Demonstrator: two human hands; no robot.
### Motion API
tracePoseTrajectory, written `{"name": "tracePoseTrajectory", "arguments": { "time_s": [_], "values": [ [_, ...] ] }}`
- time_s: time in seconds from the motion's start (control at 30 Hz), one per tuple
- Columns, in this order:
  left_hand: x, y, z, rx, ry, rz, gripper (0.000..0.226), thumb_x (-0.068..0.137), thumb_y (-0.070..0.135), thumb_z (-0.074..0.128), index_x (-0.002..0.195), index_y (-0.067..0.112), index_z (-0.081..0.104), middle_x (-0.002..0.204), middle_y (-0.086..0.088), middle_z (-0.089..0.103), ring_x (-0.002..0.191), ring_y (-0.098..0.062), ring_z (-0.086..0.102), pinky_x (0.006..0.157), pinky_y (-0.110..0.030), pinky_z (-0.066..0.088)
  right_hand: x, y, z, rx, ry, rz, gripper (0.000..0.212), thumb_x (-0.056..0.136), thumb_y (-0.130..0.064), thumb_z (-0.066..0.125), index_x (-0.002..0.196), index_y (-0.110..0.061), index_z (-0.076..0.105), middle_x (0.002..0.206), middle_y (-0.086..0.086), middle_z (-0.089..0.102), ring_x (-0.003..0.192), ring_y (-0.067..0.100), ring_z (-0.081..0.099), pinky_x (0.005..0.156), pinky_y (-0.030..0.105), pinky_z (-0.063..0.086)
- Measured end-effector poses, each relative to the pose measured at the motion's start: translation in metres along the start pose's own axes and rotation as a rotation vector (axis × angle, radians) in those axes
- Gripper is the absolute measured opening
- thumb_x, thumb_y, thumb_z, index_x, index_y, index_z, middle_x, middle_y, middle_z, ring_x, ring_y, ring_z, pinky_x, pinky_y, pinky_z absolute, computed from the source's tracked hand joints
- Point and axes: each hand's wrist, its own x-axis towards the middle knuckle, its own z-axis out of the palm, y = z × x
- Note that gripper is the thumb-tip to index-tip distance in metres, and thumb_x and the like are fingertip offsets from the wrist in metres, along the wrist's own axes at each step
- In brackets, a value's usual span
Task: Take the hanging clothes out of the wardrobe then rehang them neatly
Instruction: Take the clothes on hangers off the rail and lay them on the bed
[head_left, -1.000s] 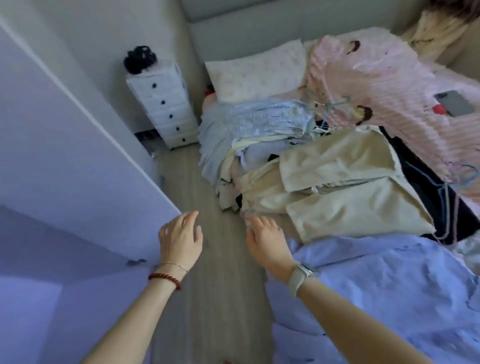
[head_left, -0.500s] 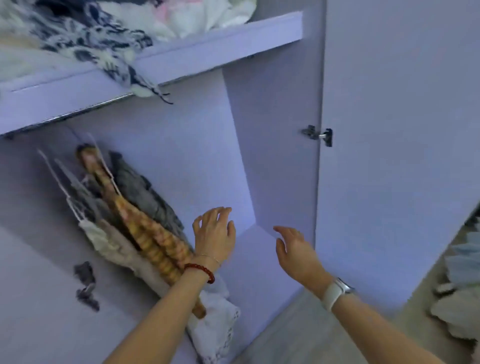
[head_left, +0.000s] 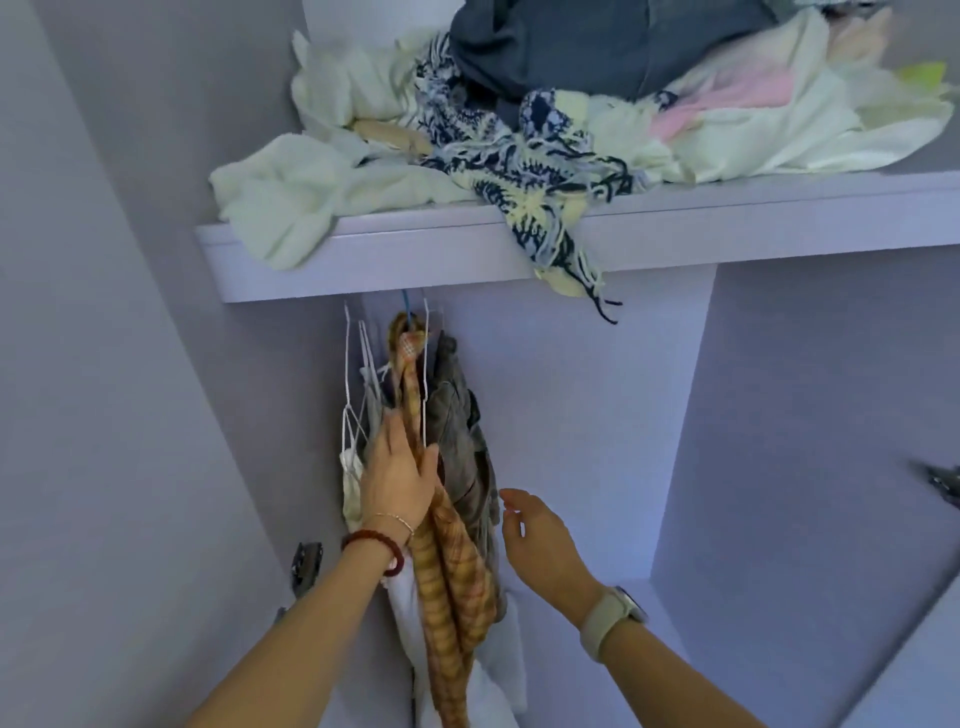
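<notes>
Above me, shelf (head_left: 727, 228) carries a loose heap of unfolded laundry. Dark blue garment (head_left: 597, 47) sits on top, cream cloths (head_left: 291, 197) sprawl to its left edge. Navy-and-cream fringed scarf (head_left: 545, 208) droops over shelf front. Metal door hinge (head_left: 305, 566) low left; another hinge (head_left: 943, 480) far right.

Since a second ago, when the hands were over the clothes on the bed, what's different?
The view swung from the bed to the wardrobe. The left hand rose and now holds the orange plaid garment among the hanging clothes; half a second ago it was only near them. The right hand came closer, open, holding nothing. The clothes remain hung under the shelf.
</notes>
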Motion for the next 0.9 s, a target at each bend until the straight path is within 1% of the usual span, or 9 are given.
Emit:
{"name": "tracePoseTrajectory", "arguments": {
  "time_s": [0.13, 0.27, 0.37, 0.47, 0.53, 0.6, 0.67, 0.73, 0.9],
  "values": [
    [0.010, -0.002, 0.005, -0.017, -0.011, -0.077, 0.031, 0.096, 0.025, 0.044, 0.097, -0.004, 0.056, 0.094, -0.024, 0.064, 0.089, -0.040, 0.059, 0.070, -0.037, 0.041, 0.051, -0.011, 0.004, 0.153, -0.063, -0.051, 0.031, 0.098, -0.012, 0.036, 0.124, -0.006, 0.052, 0.123, 0.012, 0.058, 0.111, 0.026, 0.054, 0.096, 0.032, 0.042],
    [0.002, -0.012, 0.000, -0.119, 0.042, -0.183, 0.030, 0.098, 0.024, 0.040, 0.084, 0.002, 0.056, 0.079, -0.022, 0.063, 0.078, -0.037, 0.059, 0.059, -0.032, 0.035, 0.099, -0.042, 0.014, 0.393, -0.161, -0.011, 0.033, 0.098, -0.014, 0.036, 0.130, -0.012, 0.047, 0.128, 0.001, 0.053, 0.094, 0.009, 0.052, 0.087, 0.022, 0.041],
    [0.002, -0.018, -0.008, -0.107, 0.025, -0.222, 0.029, 0.098, 0.026, 0.038, 0.076, 0.010, 0.046, 0.074, -0.018, 0.060, 0.073, -0.032, 0.056, 0.058, -0.028, 0.030, 0.128, -0.068, 0.027, 0.640, -0.258, 0.148, 0.036, 0.096, -0.018, 0.040, 0.133, -0.018, 0.042, 0.131, 0.004, 0.052, 0.115, 0.017, 0.050, 0.097, 0.031, 0.041],
    [0.003, -0.022, -0.011, -0.077, 0.037, -0.221, 0.031, 0.099, 0.027, 0.038, 0.075, 0.009, 0.045, 0.060, -0.001, 0.047, 0.060, -0.023, 0.045, 0.056, -0.026, 0.028, 0.137, -0.079, 0.034, 0.770, -0.291, 0.276, 0.018, 0.098, -0.018, 0.036, 0.115, -0.020, 0.042, 0.091, 0.008, 0.063, 0.078, 0.018, 0.059, 0.064, 0.025, 0.042],
    [0.004, -0.024, -0.010, -0.059, 0.052, -0.229, 0.031, 0.099, 0.028, 0.037, 0.075, 0.009, 0.046, 0.054, 0.004, 0.041, 0.055, -0.020, 0.042, 0.056, -0.027, 0.031, 0.141, -0.074, 0.025, 0.722, -0.217, 0.318, 0.014, 0.098, -0.022, 0.038, 0.093, -0.015, 0.049, 0.063, 0.003, 0.048, 0.050, 0.013, 0.046, 0.051, 0.023, 0.037],
    [0.004, -0.025, -0.009, -0.043, 0.066, -0.226, 0.031, 0.099, 0.029, 0.037, 0.077, 0.010, 0.048, 0.052, 0.005, 0.040, 0.054, -0.020, 0.043, 0.055, -0.027, 0.033, 0.148, -0.063, 0.010, 0.578, -0.149, 0.287, 0.021, 0.096, -0.022, 0.042, 0.083, -0.013, 0.055, 0.057, 0.002, 0.042, 0.041, 0.013, 0.041, 0.044, 0.025, 0.036],
    [0.005, -0.023, -0.006, -0.039, 0.073, -0.216, 0.031, 0.099, 0.030, 0.036, 0.080, 0.009, 0.050, 0.054, 0.004, 0.041, 0.056, -0.022, 0.045, 0.055, -0.028, 0.033, 0.153, -0.054, -0.007, 0.391, -0.051, 0.184, 0.023, 0.094, -0.016, 0.043, 0.081, -0.011, 0.062, 0.068, 0.009, 0.054, 0.060, 0.025, 0.056, 0.061, 0.034, 0.049],
    [0.006, -0.020, -0.002, -0.043, 0.060, -0.206, 0.030, 0.099, 0.031, 0.035, 0.077, 0.012, 0.045, 0.057, 0.002, 0.043, 0.062, -0.026, 0.051, 0.057, -0.029, 0.036, 0.152, -0.046, -0.021, 0.266, 0.063, 0.093, 0.026, 0.090, -0.006, 0.041, 0.075, -0.007, 0.062, 0.086, 0.018, 0.061, 0.087, 0.035, 0.060, 0.080, 0.040, 0.049],
    [0.006, -0.011, 0.001, -0.010, 0.011, -0.211, 0.033, 0.099, 0.036, 0.031, 0.076, 0.015, 0.042, 0.064, -0.001, 0.050, 0.075, -0.031, 0.061, 0.061, -0.033, 0.045, 0.135, -0.045, -0.039, 0.279, 0.235, -0.011, 0.028, 0.089, 0.004, 0.036, 0.074, 0.002, 0.059, 0.109, 0.021, 0.063, 0.105, 0.034, 0.055, 0.089, 0.031, 0.042]
  ]
}}
